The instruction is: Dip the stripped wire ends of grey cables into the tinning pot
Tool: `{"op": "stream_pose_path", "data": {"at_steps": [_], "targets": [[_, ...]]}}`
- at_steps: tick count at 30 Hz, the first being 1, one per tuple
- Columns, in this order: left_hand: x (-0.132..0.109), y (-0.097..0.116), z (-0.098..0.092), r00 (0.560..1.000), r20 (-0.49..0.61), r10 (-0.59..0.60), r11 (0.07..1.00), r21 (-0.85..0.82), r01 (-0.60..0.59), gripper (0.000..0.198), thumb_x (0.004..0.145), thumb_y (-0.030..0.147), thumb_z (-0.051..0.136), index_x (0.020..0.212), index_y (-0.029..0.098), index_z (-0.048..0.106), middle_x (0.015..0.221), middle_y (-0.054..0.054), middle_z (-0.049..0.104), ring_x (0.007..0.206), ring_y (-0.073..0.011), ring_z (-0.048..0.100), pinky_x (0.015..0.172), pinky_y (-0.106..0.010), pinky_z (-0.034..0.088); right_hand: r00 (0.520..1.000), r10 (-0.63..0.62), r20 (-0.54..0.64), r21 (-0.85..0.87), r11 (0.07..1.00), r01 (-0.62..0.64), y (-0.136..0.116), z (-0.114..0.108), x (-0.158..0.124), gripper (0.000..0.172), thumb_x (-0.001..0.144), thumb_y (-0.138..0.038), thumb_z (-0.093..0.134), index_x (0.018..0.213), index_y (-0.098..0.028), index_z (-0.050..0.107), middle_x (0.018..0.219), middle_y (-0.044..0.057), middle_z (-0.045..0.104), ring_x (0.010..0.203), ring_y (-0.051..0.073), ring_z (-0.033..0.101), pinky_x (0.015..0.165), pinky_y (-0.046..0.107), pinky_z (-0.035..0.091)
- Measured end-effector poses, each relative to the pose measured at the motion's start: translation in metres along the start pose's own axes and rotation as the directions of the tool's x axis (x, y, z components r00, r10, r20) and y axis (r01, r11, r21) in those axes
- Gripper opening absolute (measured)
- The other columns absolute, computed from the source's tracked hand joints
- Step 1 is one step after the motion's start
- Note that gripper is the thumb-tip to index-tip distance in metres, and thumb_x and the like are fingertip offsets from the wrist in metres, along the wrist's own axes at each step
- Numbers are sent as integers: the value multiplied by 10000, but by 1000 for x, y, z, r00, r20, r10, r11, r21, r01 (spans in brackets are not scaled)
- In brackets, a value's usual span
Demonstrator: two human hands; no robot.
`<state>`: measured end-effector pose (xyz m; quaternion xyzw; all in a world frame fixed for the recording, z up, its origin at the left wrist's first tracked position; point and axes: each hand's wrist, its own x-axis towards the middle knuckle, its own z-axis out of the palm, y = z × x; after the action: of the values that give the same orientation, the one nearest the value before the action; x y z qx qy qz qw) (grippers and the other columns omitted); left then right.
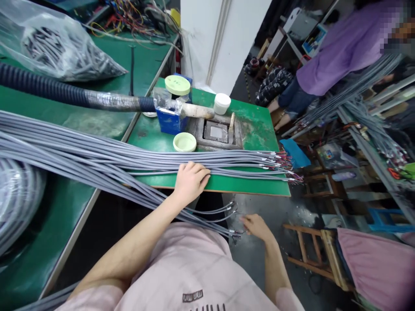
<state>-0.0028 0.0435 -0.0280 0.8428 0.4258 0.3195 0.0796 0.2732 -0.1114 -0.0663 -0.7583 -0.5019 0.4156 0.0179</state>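
Note:
A thick bundle of grey cables [152, 159] runs across the green bench from the left, its stripped ends showing thin coloured wires [285, 162] past the right side. My left hand [191, 183] lies over the near cables with its fingers curled around some of them. Several other cables [207, 222] hang off the bench's front edge near my body, with white marks by their tips. My right hand [257, 226] is beside those lower tips, thumb and fingers pinched together. Whatever is between them is too small to make out.
Behind the cables are a solder pot [216, 131], a blue box [170, 121], a ribbed hose [58, 88], a white tub [222, 103] and a pale-green lid [184, 142]. A coiled cable [19, 198] sits left. Another person [340, 52] stands at right, near a wooden chair [319, 250].

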Motion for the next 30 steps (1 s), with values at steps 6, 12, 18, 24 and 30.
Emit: {"op": "stream_pose_path", "data": {"at_steps": [6,12,18,24,30], "targets": [[2,16,8,992,115,57,986,149,-74,167,899,278,524,933,205,671,950,-85,659,885,-257,530,719,-412,329,943,-264,204,283,938,202,-52,23,13,233,847,-342,526,855,-168,680,691,14,682,479,104,597,474,202,427],[5,22,7,983,183,18,981,189,-53,206,894,270,528,1055,199,636,983,-92,632,925,-259,532,741,-401,329,874,-410,259,419,863,281,-97,30,25,283,813,-386,619,933,-141,692,667,11,660,487,87,588,497,198,452],[13,28,6,976,219,10,973,224,-60,185,887,270,532,1010,173,630,983,-99,620,951,-270,522,771,-408,340,812,-487,322,505,814,288,-121,38,28,416,744,-512,680,908,-129,697,653,10,646,468,86,571,477,209,446],[18,34,4,948,317,22,980,182,-84,141,870,239,538,918,131,614,939,-119,620,926,-289,540,754,-413,368,817,-521,245,703,676,220,-121,39,30,440,748,-484,679,1010,-133,635,656,6,673,450,97,606,415,180,418],[14,29,-4,928,361,95,993,-94,-65,99,877,174,496,835,163,585,877,-82,614,883,-240,558,741,-363,403,882,-469,41,915,373,155,-115,27,28,483,745,-493,692,1086,-180,555,717,24,717,441,123,630,364,183,433]]}}
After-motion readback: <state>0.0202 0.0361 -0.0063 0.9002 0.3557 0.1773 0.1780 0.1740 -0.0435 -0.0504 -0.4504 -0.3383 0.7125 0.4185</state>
